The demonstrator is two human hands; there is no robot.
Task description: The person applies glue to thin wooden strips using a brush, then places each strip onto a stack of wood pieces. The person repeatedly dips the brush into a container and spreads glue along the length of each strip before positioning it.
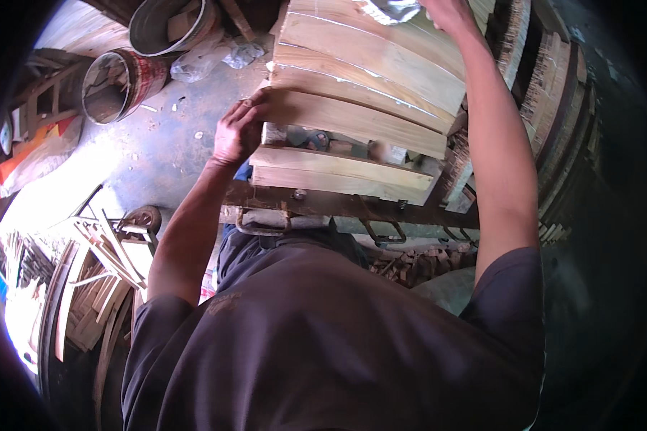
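My left hand [239,131] is closed round the left end of a pale wooden board [359,119]. The board lies crosswise on the workbench, on the near side of several boards [370,61] set side by side, with lines of white glue along their edges. At the top edge of the view, my right hand [449,13] is closed at the side of a shiny, whitish, crumpled plastic thing [392,8]. The frame cuts off part of both, so its kind is unclear. Closer to me, another pale board [338,176] rests across the bench, with a gap beyond it.
A dark metal bench edge [352,207] with handle-like loops runs in front of my waist. Two buckets [111,86] and clear plastic bags [198,63] stand at the far left. Scrap wood [97,302] is heaped at the left, and stacked strips [550,93] are on the right.
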